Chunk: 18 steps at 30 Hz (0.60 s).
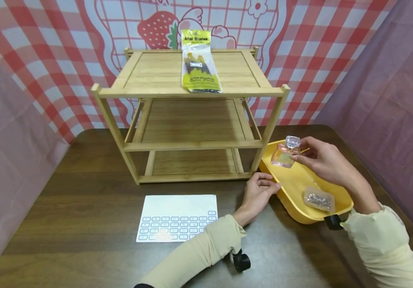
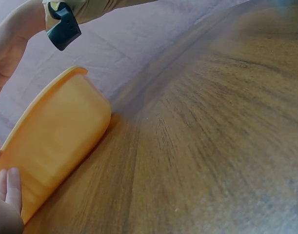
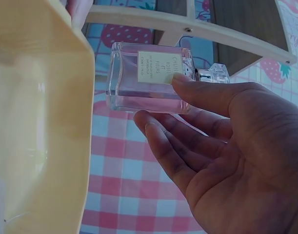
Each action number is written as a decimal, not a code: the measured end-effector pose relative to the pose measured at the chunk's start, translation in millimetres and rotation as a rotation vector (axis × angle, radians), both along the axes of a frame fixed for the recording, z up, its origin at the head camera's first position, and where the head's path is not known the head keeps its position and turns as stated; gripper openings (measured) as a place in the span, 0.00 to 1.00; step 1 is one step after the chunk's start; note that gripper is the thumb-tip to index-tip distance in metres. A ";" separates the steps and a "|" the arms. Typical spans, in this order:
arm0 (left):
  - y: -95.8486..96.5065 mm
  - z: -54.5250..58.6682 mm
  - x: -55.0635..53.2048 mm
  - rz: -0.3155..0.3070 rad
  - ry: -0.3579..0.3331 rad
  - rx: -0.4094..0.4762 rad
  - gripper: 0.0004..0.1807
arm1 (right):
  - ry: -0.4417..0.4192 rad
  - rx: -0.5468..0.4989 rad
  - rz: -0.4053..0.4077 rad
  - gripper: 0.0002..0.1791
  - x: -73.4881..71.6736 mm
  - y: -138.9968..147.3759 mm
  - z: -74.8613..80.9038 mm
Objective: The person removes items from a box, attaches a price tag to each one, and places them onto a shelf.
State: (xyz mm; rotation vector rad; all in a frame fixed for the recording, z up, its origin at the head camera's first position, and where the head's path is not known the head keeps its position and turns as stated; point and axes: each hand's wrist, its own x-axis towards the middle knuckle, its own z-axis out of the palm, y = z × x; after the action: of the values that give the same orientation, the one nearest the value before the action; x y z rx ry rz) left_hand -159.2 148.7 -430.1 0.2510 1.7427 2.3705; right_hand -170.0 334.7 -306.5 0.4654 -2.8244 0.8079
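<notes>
My right hand (image 1: 323,158) holds a small perfume bottle (image 1: 284,155) above the far end of a yellow plastic bin (image 1: 288,202). The clear glass bottle has pale pink liquid, a light label and a faceted clear cap. In the right wrist view, the thumb presses on the label side of the bottle (image 3: 124,78) and the fingers lie under it. My left hand (image 1: 258,194) grips the bin's near left rim, with some fingers (image 2: 13,187) against the outer wall. Inside the bin, at its near end, lies a clear box (image 1: 319,199) of small metallic pieces.
A three-tier wooden shelf (image 1: 192,146) stands at the back, close to the bin's left side. On its top tier lies an artist brush pack (image 1: 200,68). A white sheet with printed label boxes (image 1: 177,218) lies in front of the shelf on the brown table (image 1: 76,216).
</notes>
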 end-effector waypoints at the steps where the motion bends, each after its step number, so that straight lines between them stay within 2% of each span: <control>1: 0.1 0.1 -0.1 0.000 -0.001 0.000 0.13 | 0.000 -0.003 0.004 0.14 1.1 -0.8 0.0; 10: -1.6 1.4 0.1 -0.008 -0.040 0.057 0.12 | 0.017 -0.013 0.036 0.11 9.2 -6.1 -1.9; 18: -12.2 -0.3 0.5 -0.013 -0.042 0.080 0.12 | 0.005 -0.019 0.061 0.10 15.2 -9.9 -5.0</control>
State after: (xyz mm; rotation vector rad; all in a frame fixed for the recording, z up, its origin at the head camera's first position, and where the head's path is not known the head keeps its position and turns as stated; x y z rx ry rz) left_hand -158.7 136.5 -430.4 0.2220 1.6251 2.4217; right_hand -154.8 324.8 -311.4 0.5525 -2.8081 0.8429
